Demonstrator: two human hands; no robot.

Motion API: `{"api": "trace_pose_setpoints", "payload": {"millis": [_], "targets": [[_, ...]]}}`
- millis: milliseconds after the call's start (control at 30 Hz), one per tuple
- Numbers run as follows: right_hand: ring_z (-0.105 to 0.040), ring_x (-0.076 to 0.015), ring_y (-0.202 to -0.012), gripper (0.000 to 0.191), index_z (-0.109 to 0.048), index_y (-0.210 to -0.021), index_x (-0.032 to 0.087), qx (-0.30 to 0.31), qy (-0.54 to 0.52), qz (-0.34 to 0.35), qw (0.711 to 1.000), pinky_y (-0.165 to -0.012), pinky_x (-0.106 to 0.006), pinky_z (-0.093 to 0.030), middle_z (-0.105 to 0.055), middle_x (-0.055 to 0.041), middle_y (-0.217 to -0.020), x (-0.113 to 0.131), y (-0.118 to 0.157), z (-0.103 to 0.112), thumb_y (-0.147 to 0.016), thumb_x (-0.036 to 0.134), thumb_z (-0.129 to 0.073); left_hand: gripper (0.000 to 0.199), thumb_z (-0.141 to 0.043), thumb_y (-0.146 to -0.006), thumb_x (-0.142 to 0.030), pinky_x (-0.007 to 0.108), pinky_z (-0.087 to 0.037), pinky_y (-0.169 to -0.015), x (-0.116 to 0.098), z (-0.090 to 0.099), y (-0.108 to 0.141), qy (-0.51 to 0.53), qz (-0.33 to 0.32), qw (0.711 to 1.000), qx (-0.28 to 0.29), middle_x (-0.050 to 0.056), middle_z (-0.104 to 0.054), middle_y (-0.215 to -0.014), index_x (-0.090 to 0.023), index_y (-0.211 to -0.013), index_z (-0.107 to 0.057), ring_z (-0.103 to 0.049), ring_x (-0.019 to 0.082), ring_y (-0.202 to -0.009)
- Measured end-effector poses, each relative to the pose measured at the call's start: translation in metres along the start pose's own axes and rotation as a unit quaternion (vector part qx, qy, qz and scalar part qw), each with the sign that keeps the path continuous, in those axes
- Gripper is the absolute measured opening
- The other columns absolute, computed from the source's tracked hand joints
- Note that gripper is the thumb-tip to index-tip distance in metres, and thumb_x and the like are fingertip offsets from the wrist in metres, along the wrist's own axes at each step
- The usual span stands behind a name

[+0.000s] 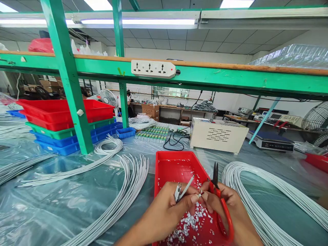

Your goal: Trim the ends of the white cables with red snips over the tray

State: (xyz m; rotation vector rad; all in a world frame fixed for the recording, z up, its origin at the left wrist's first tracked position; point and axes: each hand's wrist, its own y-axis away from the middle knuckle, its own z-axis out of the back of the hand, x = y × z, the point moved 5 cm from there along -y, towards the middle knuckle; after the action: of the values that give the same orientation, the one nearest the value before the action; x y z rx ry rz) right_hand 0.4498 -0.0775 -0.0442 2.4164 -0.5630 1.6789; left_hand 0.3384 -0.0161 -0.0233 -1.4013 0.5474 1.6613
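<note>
Over a red tray (176, 167) scattered with silvery foil scraps, my left hand (170, 208) is closed round a few white cables (186, 187), their ends poking up between thumb and fingers. My right hand (228, 208) holds red-handled scissors (225, 213), dark blades pointing up and slightly apart. Its thumb and fingertips pinch at a cable end beside my left thumb, and the hands meet there. What exactly the right fingertips grip is too small to make out.
Bundles of white cable lie left (128, 191) and right (256, 171). Behind stand stacked coloured trays (58, 119), a green post (74, 102), a beige box (217, 135) and a scale (271, 140). A green shelf beam with a power strip (153, 69) crosses above. A person sits far back.
</note>
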Motion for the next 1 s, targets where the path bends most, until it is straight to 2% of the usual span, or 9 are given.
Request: {"api": "trace_pose_setpoints", "payload": {"millis": [100,167,233,367,467,567,700,867,1000], "targets": [[-0.040,-0.0046,-0.042,0.017,-0.060,-0.058,0.017,0.007,0.031,0.008,0.999,-0.044,-0.013,-0.033,-0.050,0.0061,-0.045,0.002,0.000,-0.001,-0.058,0.024,-0.075,0.030,-0.051,-0.083,-0.039,0.022,-0.031,-0.053,-0.005,-0.005,0.001,0.031,0.012,0.997,0.075,-0.001,-0.054,-0.058,-0.014,-0.078,-0.066,-0.044,0.009,-0.054],[-0.043,-0.0074,-0.045,0.019,-0.060,-0.062,0.017,0.005,0.108,0.015,0.994,-0.046,-0.017,-0.036,-0.052,0.0041,-0.050,0.003,-0.002,0.001,-0.063,0.033,-0.069,0.027,-0.055,-0.080,-0.037,0.022,-0.032,-0.054,-0.005,-0.008,0.000,0.073,0.019,0.992,0.100,0.000,-0.056,-0.059,-0.013,-0.074,-0.065,-0.046,0.009,-0.055],[-0.048,-0.0118,-0.051,0.021,-0.059,-0.064,0.017,-0.006,0.245,0.048,0.968,-0.050,-0.021,-0.039,-0.054,0.0014,-0.055,0.006,-0.005,0.004,-0.068,0.038,-0.060,0.021,-0.062,-0.074,-0.033,0.022,-0.032,-0.054,-0.003,-0.007,-0.001,0.110,0.024,0.991,0.070,-0.001,-0.054,-0.057,-0.013,-0.068,-0.063,-0.045,0.009,-0.054],[-0.040,-0.0138,-0.052,0.018,-0.049,-0.053,0.019,-0.083,0.484,0.112,0.864,-0.049,-0.024,-0.029,-0.044,0.0022,-0.050,0.013,-0.008,0.012,-0.067,0.029,-0.052,0.012,-0.069,-0.065,-0.024,0.020,-0.026,-0.047,0.004,-0.003,-0.004,0.125,0.046,0.991,-0.020,-0.007,-0.044,-0.049,-0.014,-0.065,-0.062,-0.033,0.007,-0.047],[-0.027,-0.0126,-0.050,0.028,-0.039,-0.049,0.020,-0.133,0.556,0.117,0.812,-0.048,-0.025,-0.018,-0.036,0.0036,-0.046,0.015,-0.007,0.017,-0.069,0.035,-0.053,0.011,-0.070,-0.063,-0.023,0.021,-0.023,-0.045,0.006,-0.002,-0.005,0.112,0.043,0.992,-0.048,-0.008,-0.041,-0.046,-0.015,-0.063,-0.062,-0.029,0.007,-0.045],[-0.030,-0.0129,-0.049,0.031,-0.045,-0.053,0.020,-0.134,0.578,0.112,0.797,-0.047,-0.024,-0.021,-0.042,0.0030,-0.048,0.016,-0.007,0.021,-0.073,0.043,-0.051,0.011,-0.070,-0.062,-0.020,0.022,-0.024,-0.046,0.006,0.000,-0.005,0.102,0.034,0.990,-0.087,-0.007,-0.045,-0.048,-0.015,-0.060,-0.059,-0.032,0.007,-0.046],[-0.037,-0.0128,-0.049,0.027,-0.054,-0.059,0.020,-0.133,0.543,0.128,0.819,-0.047,-0.022,-0.028,-0.048,0.0028,-0.050,0.021,-0.004,0.023,-0.075,0.042,-0.052,0.013,-0.069,-0.062,-0.019,0.021,-0.026,-0.047,0.005,0.000,-0.004,0.098,0.033,0.989,-0.109,-0.006,-0.049,-0.049,-0.015,-0.058,-0.057,-0.035,0.007,-0.047],[-0.044,-0.0115,-0.051,0.025,-0.065,-0.062,0.017,-0.086,0.290,0.103,0.948,-0.047,-0.021,-0.034,-0.054,0.0017,-0.052,0.025,0.002,0.013,-0.065,0.041,-0.065,0.014,-0.068,-0.064,-0.024,0.022,-0.027,-0.047,0.008,0.001,-0.003,0.081,0.045,0.989,-0.111,-0.005,-0.049,-0.049,-0.015,-0.060,-0.058,-0.035,0.008,-0.047],[-0.043,-0.0084,-0.045,0.017,-0.072,-0.066,0.019,-0.079,0.181,0.051,0.979,-0.044,-0.018,-0.032,-0.058,0.0020,-0.048,0.027,0.009,0.003,-0.056,0.032,-0.074,0.016,-0.062,-0.073,-0.030,0.024,-0.035,-0.058,0.007,-0.001,-0.004,0.089,0.024,0.993,-0.069,0.000,-0.058,-0.058,-0.014,-0.068,-0.063,-0.049,0.012,-0.058]]}}
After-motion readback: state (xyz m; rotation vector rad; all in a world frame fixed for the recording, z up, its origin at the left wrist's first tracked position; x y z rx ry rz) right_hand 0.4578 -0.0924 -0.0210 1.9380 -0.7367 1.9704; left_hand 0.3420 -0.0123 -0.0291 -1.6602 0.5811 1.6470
